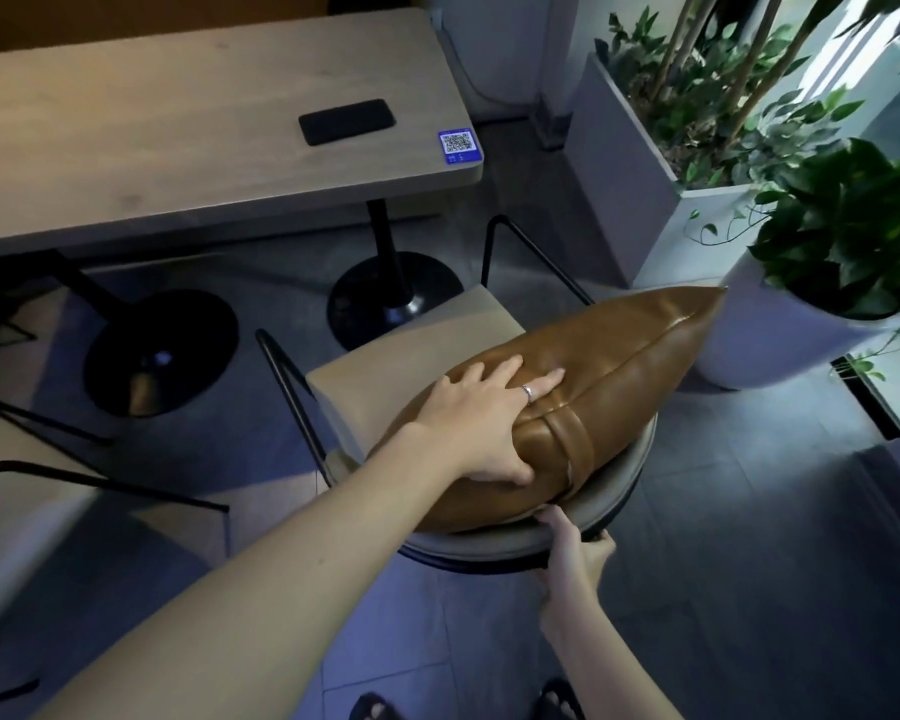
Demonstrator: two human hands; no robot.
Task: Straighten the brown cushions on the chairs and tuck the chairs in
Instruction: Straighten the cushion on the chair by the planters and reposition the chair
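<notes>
Your right hand (572, 550) is curled over the chair back (494, 550); keep that clamp firm to steady the chair. Your left hand (481, 423) lies spread and flat on the brown cushion (614, 366), which leans along the backrest. Press and square it there first. Table (204, 163) beyond, well apart: push in straight afterwards.

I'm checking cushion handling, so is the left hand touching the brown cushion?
Touching. The head view shows the left hand lying flat on the brown cushion, palm and fingers pressed onto its leather.
</notes>
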